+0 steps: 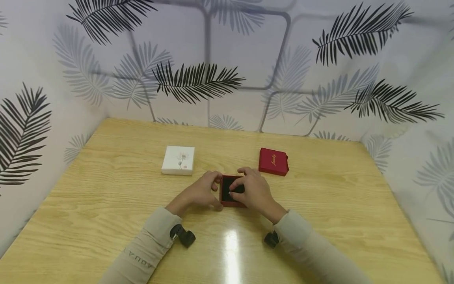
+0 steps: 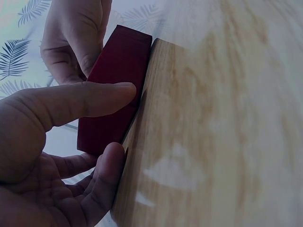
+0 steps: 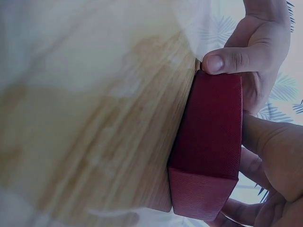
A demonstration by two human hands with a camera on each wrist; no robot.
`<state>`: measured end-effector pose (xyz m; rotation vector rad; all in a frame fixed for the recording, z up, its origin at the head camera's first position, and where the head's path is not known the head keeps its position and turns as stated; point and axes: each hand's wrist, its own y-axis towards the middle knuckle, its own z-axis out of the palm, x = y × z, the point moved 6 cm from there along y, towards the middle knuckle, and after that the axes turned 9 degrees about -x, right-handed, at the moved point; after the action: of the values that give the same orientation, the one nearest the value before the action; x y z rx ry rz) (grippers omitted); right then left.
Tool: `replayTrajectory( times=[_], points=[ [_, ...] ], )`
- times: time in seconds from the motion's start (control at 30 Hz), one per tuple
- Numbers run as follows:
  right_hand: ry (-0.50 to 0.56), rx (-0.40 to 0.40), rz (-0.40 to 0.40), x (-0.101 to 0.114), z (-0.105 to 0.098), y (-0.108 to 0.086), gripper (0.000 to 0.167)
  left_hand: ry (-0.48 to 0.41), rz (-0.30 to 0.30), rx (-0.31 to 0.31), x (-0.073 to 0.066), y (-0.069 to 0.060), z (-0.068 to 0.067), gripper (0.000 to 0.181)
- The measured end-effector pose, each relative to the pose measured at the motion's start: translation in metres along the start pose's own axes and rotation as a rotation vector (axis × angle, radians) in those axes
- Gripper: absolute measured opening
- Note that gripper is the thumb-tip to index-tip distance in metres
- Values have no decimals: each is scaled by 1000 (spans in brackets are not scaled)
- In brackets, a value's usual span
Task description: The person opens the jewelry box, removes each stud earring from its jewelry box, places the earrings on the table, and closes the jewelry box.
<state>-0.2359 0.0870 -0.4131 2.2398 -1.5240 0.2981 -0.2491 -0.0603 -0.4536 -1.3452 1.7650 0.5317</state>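
The open red box [image 1: 234,204], with a black insert [image 1: 226,188], sits on the wooden table. My left hand [image 1: 202,192] grips its left side; in the left wrist view the thumb lies against the red wall [image 2: 118,61] and curled fingers are at its lower corner. My right hand [image 1: 256,191] reaches over the right part of the box, thumb and index finger pinching a tiny shiny piece [image 1: 229,193] at the insert. Its exact shape is too small to tell. The right wrist view shows the box's side [image 3: 208,123] hiding the fingertips of my right hand [image 3: 284,156].
A red lid [image 1: 273,161] with gold lettering lies at the back right of the box. A white square box [image 1: 179,159] with a flower print stands at the back left. Behind the wooden table [image 1: 106,177] is a wall covering with leaf patterns.
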Motion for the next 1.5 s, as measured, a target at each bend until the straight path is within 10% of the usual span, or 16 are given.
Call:
replayTrajectory(
  times=[1.5],
  points=[
    [-64,-23,-155,3,-4,10,3,-5,12,4,0,0,-1,86]
  ],
)
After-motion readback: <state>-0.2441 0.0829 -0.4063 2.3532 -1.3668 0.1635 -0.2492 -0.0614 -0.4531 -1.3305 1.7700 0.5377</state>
